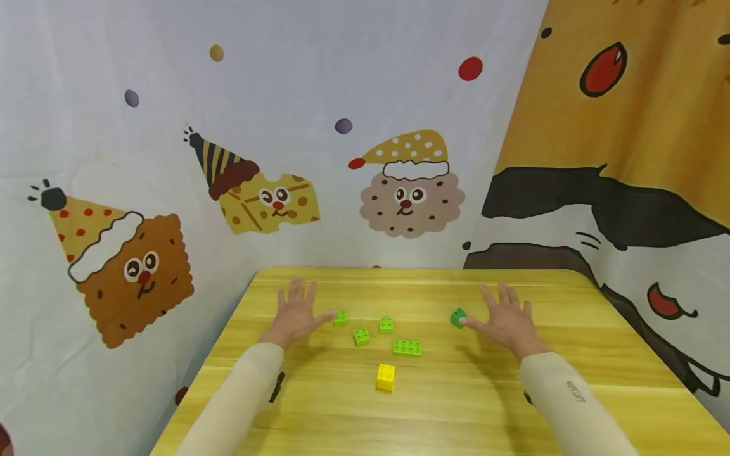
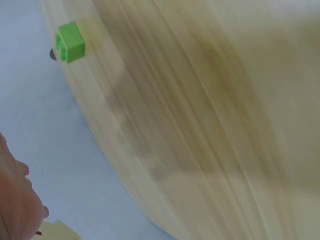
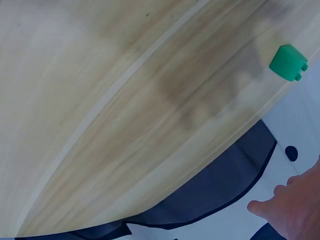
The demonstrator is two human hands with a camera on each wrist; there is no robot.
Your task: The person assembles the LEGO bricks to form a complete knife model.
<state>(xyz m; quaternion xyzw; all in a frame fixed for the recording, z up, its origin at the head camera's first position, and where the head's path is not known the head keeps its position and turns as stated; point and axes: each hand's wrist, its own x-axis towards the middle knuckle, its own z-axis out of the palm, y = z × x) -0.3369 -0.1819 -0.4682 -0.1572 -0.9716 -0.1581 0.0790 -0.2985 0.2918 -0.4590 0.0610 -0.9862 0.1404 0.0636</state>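
Observation:
My left hand [image 1: 296,318] is spread above the left part of the table, its thumb nearest a light green brick [image 1: 340,318]. On the right my other hand [image 1: 506,323] is spread too, thumb in front of part of a dark green brick [image 1: 458,317]. Both hands hold nothing. Between them lie two small light green bricks [image 1: 362,337] [image 1: 386,325], a longer light green brick [image 1: 407,348] and a yellow brick [image 1: 385,377]. The left wrist view has a light green brick [image 2: 71,42] near the table edge; the right wrist view has the dark green one [image 3: 288,63].
The wooden table [image 1: 319,411] has rounded far corners. Behind it hangs a white cloth [image 1: 296,88] printed with cartoon food figures, with a large orange and black print at the right. Dark marks show on the table beside both forearms.

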